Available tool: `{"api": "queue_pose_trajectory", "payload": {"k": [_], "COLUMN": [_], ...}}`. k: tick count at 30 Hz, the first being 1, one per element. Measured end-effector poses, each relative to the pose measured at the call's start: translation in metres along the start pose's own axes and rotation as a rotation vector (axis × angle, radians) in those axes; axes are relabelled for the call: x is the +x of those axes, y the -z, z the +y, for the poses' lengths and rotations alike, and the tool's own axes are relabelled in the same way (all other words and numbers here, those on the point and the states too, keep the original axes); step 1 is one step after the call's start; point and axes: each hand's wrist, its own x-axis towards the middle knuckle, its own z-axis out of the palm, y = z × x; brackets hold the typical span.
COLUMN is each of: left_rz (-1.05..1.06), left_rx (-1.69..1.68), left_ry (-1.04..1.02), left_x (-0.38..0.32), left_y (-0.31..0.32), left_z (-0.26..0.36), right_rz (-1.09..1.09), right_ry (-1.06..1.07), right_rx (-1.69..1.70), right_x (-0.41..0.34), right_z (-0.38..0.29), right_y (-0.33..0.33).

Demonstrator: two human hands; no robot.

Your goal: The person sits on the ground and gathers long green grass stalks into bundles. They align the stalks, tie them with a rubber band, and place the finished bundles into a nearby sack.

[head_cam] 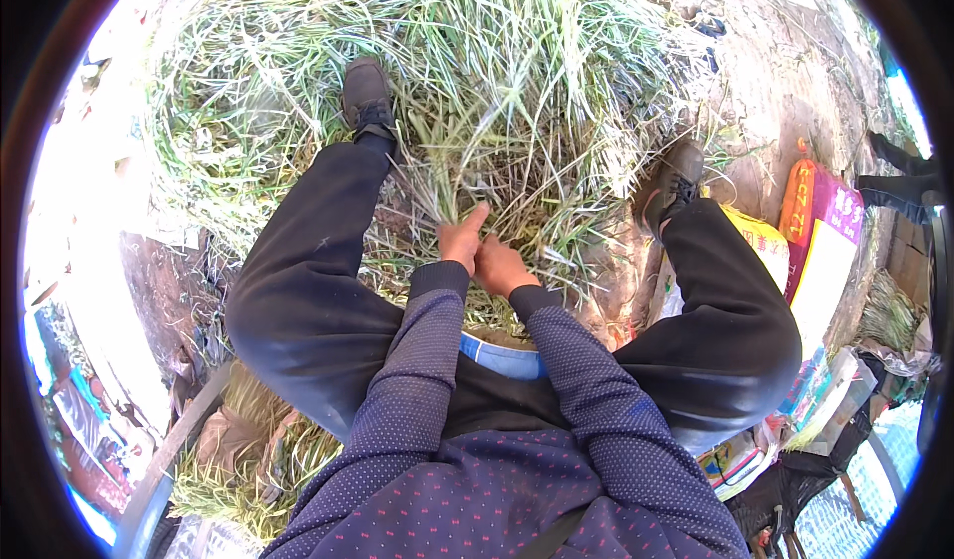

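My left hand [457, 244] is closed around the lower ends of a bunch of long grass stalks [455, 164], which fan out away from me. Close beside it, my right hand [501, 264] has its fingers curled near the base of the same bunch; whether it grips any stalks is hidden. Both hands are between my knees, above the near edge of a wide heap of cut green grass [417, 37]. Drier, yellowish stems lie around and below the hands.
My shoes rest at the heap, the left shoe [367, 97] on the grass. Printed plastic sacks [827, 216] lie on the ground beyond my right knee. Trimmed grass pieces [298, 477] lie at lower left. Another person's dark-clothed leg [894, 190] shows at the far right.
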Motion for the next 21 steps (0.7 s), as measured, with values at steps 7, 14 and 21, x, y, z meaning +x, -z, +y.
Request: {"api": "queue_pose_trajectory", "payload": {"k": [7,14,21], "left_rz": [0.08,0.089,-0.048], "left_rx": [-0.05,0.106,0.006], "left_ry": [0.13,0.112,0.077], "left_x": [0.008,-0.012,-0.016], "left_y": [-0.004,-0.01,-0.007], "left_z": [0.002,0.023,0.041], "right_rz": [0.276,0.662,0.235], "right_ry": [-0.007,-0.221,0.099], "right_rx": [0.31,0.457,0.356], "right_x": [0.025,0.063,0.055], "right_z": [0.043,0.066,0.019], "right_y": [0.056,0.101,0.025]}}
